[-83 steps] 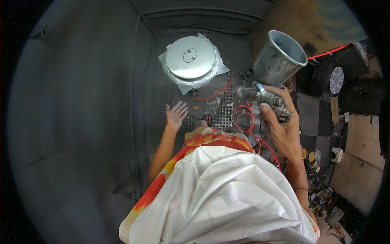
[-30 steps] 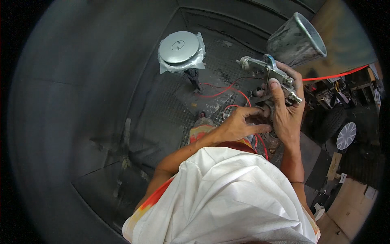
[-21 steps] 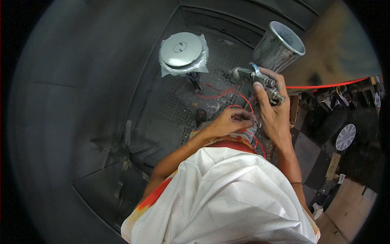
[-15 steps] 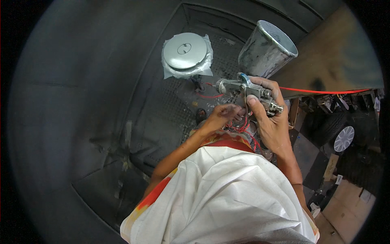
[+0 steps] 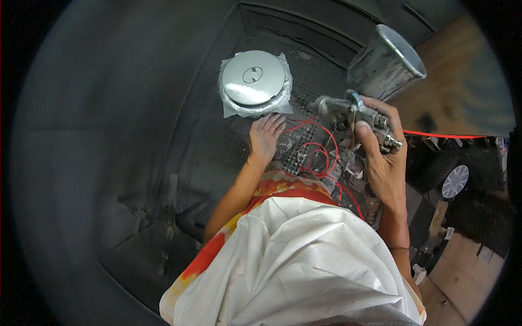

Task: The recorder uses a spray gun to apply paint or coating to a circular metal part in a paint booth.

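My right hand (image 5: 385,157) is wrapped around a metal spray gun (image 5: 348,111), its nozzle pointing left. A large grey paint cup (image 5: 383,65), smeared with dark stains, sits on top of the gun. To the left, a round silver wheel cover (image 5: 253,81) with an oval emblem in its middle rests raised on grey masking sheeting (image 5: 232,111). My left hand (image 5: 263,138) is just below its near edge, palm up and fingers stretched out, holding nothing. Whether the fingertips touch the sheeting I cannot tell. What supports the cover is mostly hidden.
A thin red hose (image 5: 326,168) lies in loops by my feet, and a red line (image 5: 443,135) crosses at the right. Dark sheeting (image 5: 109,136) walls the left side. A brown panel (image 5: 462,81), a tyre and a silver spoked wheel cover (image 5: 455,182) are at the right.
My left hand has left the spray gun's side and moved up and left to the wheel cover's near edge, fingers opening out. My right hand has carried the spray gun rightward.
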The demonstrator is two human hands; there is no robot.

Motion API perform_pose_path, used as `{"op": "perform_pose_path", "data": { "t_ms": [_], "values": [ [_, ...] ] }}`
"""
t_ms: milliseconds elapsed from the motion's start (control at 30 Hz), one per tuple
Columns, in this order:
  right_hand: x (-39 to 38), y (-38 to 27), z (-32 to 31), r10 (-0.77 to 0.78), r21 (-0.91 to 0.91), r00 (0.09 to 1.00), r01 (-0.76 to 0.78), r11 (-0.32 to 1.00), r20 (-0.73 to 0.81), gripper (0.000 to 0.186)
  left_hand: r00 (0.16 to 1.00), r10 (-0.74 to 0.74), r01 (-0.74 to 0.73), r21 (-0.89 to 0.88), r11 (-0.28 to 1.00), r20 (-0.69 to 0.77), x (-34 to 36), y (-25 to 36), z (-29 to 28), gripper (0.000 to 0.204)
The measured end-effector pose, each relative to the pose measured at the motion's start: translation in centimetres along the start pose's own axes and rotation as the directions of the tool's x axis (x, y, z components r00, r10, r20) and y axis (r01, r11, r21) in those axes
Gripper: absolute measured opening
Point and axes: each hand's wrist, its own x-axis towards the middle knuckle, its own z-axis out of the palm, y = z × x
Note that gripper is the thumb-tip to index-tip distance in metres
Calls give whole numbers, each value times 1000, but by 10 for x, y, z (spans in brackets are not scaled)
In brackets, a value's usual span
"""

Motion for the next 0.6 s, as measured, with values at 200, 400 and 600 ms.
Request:
{"op": "perform_pose_path", "data": {
  "t_ms": [200,400,600],
  "values": [
    [9,9,9,-85,-85,996,85,993,-1,29,997,1,-15,-173,985,-79,7,-1,-3,41],
    [13,20,7,-111,-96,985,99,990,-132,30,997,-39,22,-221,975,-73,9,1,-3,36],
    [8,16,30,-46,-104,999,43,994,-29,30,999,-42,34,-221,975,-33,12,0,-10,36]
  ]
}}
